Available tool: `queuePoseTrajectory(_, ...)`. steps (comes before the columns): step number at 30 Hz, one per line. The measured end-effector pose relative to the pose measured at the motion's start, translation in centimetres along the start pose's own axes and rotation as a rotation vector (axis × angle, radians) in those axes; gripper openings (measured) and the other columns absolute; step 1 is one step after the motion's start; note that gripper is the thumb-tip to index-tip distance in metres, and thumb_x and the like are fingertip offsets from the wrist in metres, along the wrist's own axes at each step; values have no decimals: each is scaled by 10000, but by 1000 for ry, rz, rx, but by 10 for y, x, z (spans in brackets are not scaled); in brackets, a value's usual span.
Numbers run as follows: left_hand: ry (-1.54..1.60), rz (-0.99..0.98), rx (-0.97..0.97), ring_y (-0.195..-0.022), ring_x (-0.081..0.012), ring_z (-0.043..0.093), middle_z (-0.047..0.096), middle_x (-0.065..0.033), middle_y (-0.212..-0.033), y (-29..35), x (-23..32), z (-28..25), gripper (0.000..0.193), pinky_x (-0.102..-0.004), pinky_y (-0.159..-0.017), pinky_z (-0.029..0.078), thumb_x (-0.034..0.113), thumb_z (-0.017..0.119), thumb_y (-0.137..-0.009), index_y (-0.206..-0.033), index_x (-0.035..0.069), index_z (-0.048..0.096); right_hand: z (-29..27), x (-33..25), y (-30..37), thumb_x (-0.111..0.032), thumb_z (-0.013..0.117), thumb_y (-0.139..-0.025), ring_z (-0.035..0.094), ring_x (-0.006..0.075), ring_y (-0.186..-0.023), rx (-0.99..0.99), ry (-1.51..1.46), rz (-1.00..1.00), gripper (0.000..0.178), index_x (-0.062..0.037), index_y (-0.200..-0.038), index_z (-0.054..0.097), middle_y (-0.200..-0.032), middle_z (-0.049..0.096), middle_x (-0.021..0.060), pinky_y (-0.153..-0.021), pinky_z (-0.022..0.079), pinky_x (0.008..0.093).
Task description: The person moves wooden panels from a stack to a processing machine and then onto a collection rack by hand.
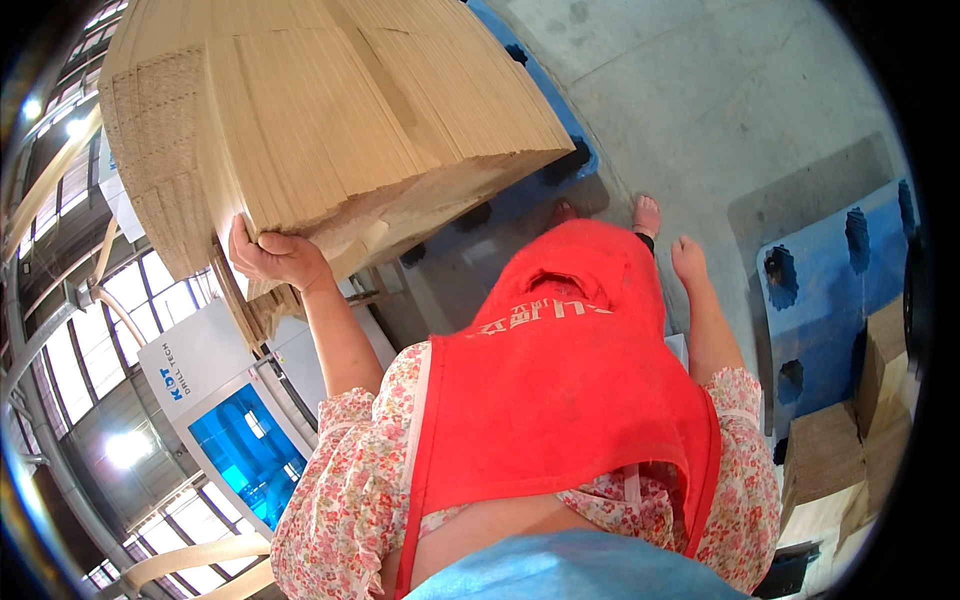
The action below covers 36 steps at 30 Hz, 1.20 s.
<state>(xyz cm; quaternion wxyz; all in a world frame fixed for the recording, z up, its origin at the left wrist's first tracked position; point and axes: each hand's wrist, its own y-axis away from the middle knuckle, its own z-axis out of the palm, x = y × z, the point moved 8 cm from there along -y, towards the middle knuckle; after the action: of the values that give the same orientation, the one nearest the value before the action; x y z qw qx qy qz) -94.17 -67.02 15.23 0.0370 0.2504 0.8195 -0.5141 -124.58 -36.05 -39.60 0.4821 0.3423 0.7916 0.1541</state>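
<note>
A tall stack of thin light-brown wooden boards fills the upper left. My left hand is at the stack's near corner, with its fingers curled and closed on the edge of a board there. The board's far end cannot be told apart from the rest of the stack. My right hand hangs low at my right side above the floor, touching nothing that I can see. Its fingers are foreshortened and mostly hidden, so their state is unclear.
The stack stands on a blue pallet. To the right, another blue pallet carries wooden blocks. A white machine cabinet with a blue window stands at the left. Pale curved hoses run nearby. Grey concrete floor lies ahead.
</note>
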Motion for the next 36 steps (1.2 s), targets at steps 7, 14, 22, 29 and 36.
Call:
queuePoseTrajectory(7, 15, -4, 25, -930, -307, 526, 595, -117, -1006, -1, 2, 0, 490, -434, -845, 398, 434, 302, -995, -1070, 39, 581, 2, 3, -4, -247, 497, -835, 544, 478, -842, -22, -9, 33, 297, 46, -799, 529, -845, 568, 307, -711, 429, 511)
queuePoseTrajectory(14, 20, 2, 35, -955, -311, 529, 596, -134, -1037, -2, -4, -1, 471, -435, -858, 397, 419, 323, -993, -1093, 34, 575, 0, -1, -10, -256, 475, -869, 554, 452, -944, 35, 6, -55, 330, 53, -928, 575, -969, 585, 300, -811, 440, 467)
queuePoseTrajectory(22, 12, -17, -16, -1007, -299, 541, 594, -115, -1098, 3, -3, -1, 463, -431, -875, 361, 426, 311, -991, -1135, 50, 538, 21, 17, -13, -206, 504, -844, 534, 473, -801, -33, 37, -51, 288, 72, -766, 509, -827, 565, 300, -701, 424, 488)
queuePoseTrajectory(29, 33, -77, -30, -1025, -290, 532, 586, -110, -1120, 2, -6, -2, 429, -438, -905, 346, 420, 362, -968, -1145, 69, 534, 29, 23, -34, -196, 507, -849, 592, 320, -679, -18, -54, 4, 262, 42, -744, 537, -697, 588, 205, -615, 454, 409)
queuePoseTrajectory(36, 224, -120, -228, -1064, -311, 521, 574, -145, -1139, -14, -18, -3, 487, -412, -948, 382, 377, 270, -1001, -1123, 13, 571, -1, -51, -75, -309, 489, -922, 608, 184, -711, -48, -336, -42, 367, 31, -990, 610, -848, 654, 130, -608, 473, 338)
